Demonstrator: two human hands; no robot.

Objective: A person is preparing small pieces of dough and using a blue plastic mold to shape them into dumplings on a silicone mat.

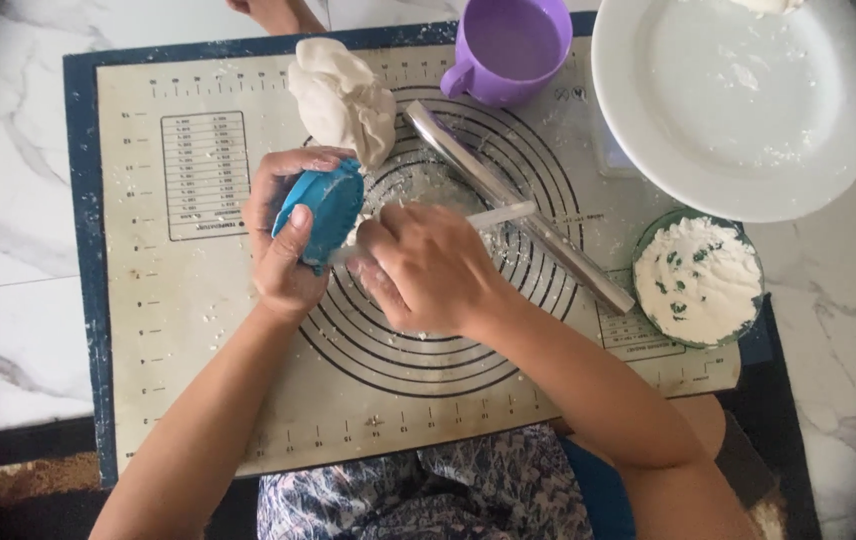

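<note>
Gripped in the left hand [283,250], fingers closed round it, a blue round mould [320,208] sits above the pastry mat [198,300]. Beside it the right hand [428,268] pinches a white plastic utensil [493,216] whose tip points into the mould. Just behind lies a dough lump [343,95], with a steel rolling pin [518,205], purple mug [510,45], white plate [738,110] and bowl of filling [698,278] on the marble surface [8,200].

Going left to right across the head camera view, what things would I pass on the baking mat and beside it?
Blue plastic dumpling mould in the left hand → right hand with a clear plastic utensil → round glass bowl of white filling flecked with green. Farther back: lump of white dough → purple plastic mug → large white plate.
</note>
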